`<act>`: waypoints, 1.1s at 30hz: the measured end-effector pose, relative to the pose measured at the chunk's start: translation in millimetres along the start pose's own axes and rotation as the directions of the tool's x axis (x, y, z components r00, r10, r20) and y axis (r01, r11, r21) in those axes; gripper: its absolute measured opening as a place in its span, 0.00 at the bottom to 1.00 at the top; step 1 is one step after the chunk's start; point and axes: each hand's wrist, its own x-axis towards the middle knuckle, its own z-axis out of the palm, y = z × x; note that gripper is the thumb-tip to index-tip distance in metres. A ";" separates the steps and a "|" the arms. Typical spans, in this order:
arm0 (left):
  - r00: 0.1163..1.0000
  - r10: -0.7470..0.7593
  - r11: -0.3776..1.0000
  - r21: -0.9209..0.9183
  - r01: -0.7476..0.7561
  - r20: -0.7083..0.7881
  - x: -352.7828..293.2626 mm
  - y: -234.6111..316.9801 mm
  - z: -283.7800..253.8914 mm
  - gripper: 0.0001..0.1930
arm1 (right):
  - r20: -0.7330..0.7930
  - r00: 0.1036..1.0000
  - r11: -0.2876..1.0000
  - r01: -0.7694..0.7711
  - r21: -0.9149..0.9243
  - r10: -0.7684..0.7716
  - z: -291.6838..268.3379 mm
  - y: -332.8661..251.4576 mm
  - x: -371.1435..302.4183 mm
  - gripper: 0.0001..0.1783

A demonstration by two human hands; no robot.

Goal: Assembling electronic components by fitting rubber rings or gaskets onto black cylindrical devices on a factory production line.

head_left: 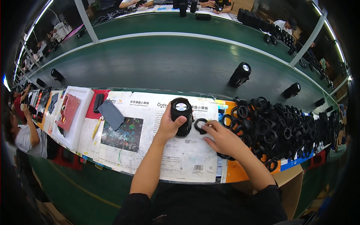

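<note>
My left hand (169, 125) is wrapped around a black cylindrical speaker (183, 120), its thumb lying across the front. The speaker is upright, with a shiny silver disc on its upper end. Just right of it, a black ring (197, 126) is above the printed white board on the bench. The fingertips of my right hand (221, 138) touch the ring's right edge, while the thumb is spread away from them. Whether the ring rests on the board or is lifted slightly, I cannot make out.
A big heap of black rings (266, 127) covers the bench at right. At left lie a grey cloth (111, 114), a yellow pen (96, 128) and a white foam tray (83, 125). Several speakers (240, 75) stand on the green conveyor (150, 60) beyond. A co-worker (28, 137) sits at far left.
</note>
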 end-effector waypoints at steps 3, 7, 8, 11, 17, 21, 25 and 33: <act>1.000 -0.012 1.000 0.013 0.013 -0.007 0.0 -4.8 -0.8 0.51 | -0.013 0.999 0.998 0.045 -0.042 -0.046 9.1 12.6 1.0 0.16; 1.000 0.005 0.998 0.059 -0.004 -0.012 -2.0 -4.3 3.6 0.46 | -0.070 0.987 0.980 0.131 -0.153 -0.142 12.5 20.7 12.4 0.13; 0.998 -0.052 0.997 0.057 0.050 0.028 -3.5 -0.7 1.6 0.41 | -0.070 0.987 0.979 0.134 -0.156 -0.146 11.2 21.2 15.9 0.13; 0.998 -0.041 0.995 0.092 0.037 0.037 -3.8 3.1 2.0 0.39 | -0.068 0.987 0.983 0.140 -0.121 -0.149 4.3 24.2 25.0 0.09; 0.999 0.036 0.994 0.103 -0.040 0.036 -2.7 1.3 -7.6 0.40 | 0.046 0.998 0.992 0.036 0.119 -0.041 -26.3 36.5 52.8 0.07; 0.998 0.055 0.994 0.093 -0.058 0.040 1.2 3.4 -10.4 0.41 | 0.191 0.980 0.994 0.045 0.095 -0.063 -18.9 27.2 51.3 0.13; 0.998 -0.025 1.000 -0.011 0.025 0.060 2.3 21.1 -8.1 0.40 | 0.164 0.980 0.993 0.116 -0.018 -0.112 -14.0 21.2 46.0 0.10; 1.000 0.006 1.000 0.017 -0.006 -0.007 4.3 5.9 -11.6 0.43 | 0.175 0.978 0.989 0.096 0.112 -0.115 -6.2 28.3 39.5 0.10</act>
